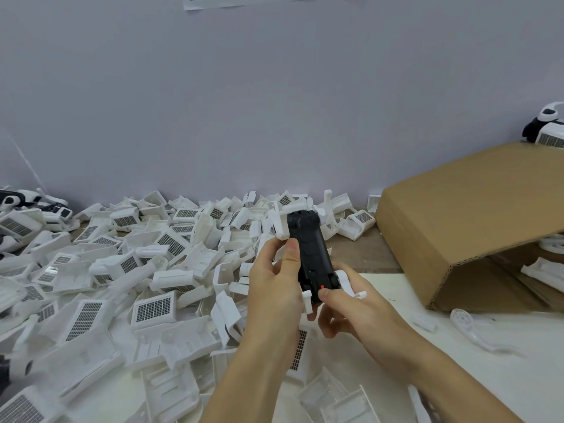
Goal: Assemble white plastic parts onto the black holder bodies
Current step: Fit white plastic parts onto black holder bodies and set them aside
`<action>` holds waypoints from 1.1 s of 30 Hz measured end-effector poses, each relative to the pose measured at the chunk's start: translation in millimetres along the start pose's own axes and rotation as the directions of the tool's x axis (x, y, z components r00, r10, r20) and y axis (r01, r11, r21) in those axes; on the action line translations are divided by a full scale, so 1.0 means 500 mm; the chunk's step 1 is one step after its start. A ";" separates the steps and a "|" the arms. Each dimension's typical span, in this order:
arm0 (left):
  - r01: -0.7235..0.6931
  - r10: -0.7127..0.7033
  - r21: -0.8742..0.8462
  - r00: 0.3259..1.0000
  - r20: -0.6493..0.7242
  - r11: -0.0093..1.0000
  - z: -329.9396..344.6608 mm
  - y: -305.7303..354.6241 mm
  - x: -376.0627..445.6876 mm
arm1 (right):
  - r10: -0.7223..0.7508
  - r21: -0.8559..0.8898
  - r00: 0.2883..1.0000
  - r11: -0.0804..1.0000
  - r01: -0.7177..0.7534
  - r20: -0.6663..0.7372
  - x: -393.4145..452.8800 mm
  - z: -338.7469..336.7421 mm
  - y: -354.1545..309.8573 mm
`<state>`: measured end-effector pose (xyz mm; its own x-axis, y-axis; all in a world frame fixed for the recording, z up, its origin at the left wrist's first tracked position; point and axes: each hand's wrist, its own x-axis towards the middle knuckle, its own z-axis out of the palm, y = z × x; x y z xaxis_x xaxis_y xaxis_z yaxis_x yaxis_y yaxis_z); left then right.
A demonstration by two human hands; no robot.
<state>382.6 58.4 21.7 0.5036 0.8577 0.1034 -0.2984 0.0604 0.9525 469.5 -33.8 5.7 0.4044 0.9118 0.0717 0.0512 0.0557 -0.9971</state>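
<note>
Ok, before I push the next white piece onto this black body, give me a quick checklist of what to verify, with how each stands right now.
1. Black holder body held firmly: ok, left hand grips its side, right hand pinches its near end.
2. White part at the far end fully seated: cannot tell.
3. White piece at the near end in place: cannot tell, fingers partly hide it.
4. Spare white parts within reach: ok, pile of white parts lies left.
5. Cardboard box clear of hands: ok.
</note>
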 end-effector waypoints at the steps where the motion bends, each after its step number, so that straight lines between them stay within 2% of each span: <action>1: 0.000 0.000 0.002 1.000 -0.003 1.000 0.000 0.000 -0.001 | 0.011 0.009 1.000 1.000 -0.011 0.002 0.000 0.000 0.000; 6: -0.072 0.072 0.051 0.997 0.009 0.996 0.000 0.001 -0.002 | 0.031 0.055 0.997 0.998 -0.035 0.074 -0.001 -0.009 -0.003; 10: -0.082 0.083 0.016 0.995 -0.054 0.996 0.000 0.008 0.000 | 0.048 -0.059 0.994 0.997 -0.043 0.098 -0.005 -0.014 0.001; 14: 0.008 -0.027 -0.147 0.991 -0.129 0.989 -0.001 0.023 -0.001 | 0.042 -0.321 0.999 0.946 -0.036 0.011 -0.009 -0.010 0.008; 17: 0.053 -0.106 -0.301 0.981 -0.163 0.952 -0.005 0.031 -0.001 | 0.033 -0.485 0.998 0.875 -0.005 0.049 -0.012 -0.002 0.003; 21: 0.130 -0.197 -0.474 0.976 -0.095 0.871 -0.024 0.042 0.004 | 0.060 -0.561 0.988 0.827 0.031 0.142 -0.010 -0.003 0.007; 27: 0.036 -0.104 -0.458 0.987 -0.124 0.888 -0.022 0.043 0.002 | 0.028 -0.603 0.983 0.793 0.087 0.179 -0.008 -0.004 0.009; 30: 0.040 -0.108 -0.449 0.986 -0.127 0.893 -0.021 0.040 0.001 | -0.031 -0.615 0.993 0.782 0.095 0.114 -0.004 -0.004 0.012; 33: 0.040 -0.102 -0.443 0.988 -0.118 0.896 -0.020 0.039 0.001 | -0.157 -0.632 0.986 0.770 0.082 -0.063 0.004 -0.016 0.008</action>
<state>368.9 64.9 37.7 0.4323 0.9013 -0.0291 -0.6061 0.3143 0.7307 477.7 -34.7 1.8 0.4480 0.8643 0.2285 0.6501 -0.1395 -0.7469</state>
